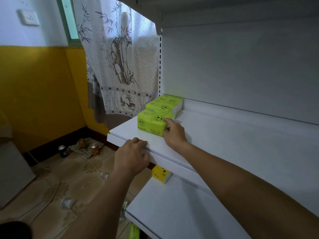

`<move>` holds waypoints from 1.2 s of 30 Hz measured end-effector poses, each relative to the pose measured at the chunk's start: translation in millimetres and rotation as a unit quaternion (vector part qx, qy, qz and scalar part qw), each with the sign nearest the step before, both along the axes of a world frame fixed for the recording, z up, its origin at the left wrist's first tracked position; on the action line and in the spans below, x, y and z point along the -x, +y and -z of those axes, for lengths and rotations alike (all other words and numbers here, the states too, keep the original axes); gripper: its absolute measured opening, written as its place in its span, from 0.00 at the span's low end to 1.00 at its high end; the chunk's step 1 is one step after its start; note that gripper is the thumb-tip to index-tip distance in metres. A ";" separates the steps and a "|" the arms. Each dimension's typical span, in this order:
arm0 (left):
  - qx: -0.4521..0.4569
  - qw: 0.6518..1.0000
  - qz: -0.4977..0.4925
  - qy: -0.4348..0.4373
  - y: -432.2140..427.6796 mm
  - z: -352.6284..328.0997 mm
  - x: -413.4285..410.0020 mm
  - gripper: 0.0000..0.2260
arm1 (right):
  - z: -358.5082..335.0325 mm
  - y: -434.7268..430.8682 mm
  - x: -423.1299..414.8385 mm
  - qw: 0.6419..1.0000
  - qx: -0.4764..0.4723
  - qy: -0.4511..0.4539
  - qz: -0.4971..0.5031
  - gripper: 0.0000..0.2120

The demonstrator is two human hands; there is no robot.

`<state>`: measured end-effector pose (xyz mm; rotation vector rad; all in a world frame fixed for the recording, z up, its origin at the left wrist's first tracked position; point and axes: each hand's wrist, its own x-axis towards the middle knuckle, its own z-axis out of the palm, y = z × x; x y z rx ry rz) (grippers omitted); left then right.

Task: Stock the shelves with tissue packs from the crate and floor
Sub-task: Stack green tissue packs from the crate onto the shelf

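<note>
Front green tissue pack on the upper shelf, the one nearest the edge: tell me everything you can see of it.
The front green pack is a soft, glossy plastic-wrapped block printed with cartoon faces and googly eyes. It lies flat near the left front corner of the upper shelf, first in a row with two more green packs behind it. The right hand grips its right end, thumb on top.

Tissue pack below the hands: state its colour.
The wrapped rectangular tissue pack is yellow with cartoon eyes; head view.

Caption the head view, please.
Right hand holds the front green plastic-wrapped tissue pack on the white metal shelf; left hand grips its front edge.
</note>
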<state>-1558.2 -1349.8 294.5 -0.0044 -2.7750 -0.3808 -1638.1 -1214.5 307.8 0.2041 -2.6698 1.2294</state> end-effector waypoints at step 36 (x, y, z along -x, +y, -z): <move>-0.031 0.984 0.044 -0.168 34.4 10.2 -134.2 0.32 | -14.3 43.9 -157.1 0.989 -0.128 -0.027 -0.065 0.27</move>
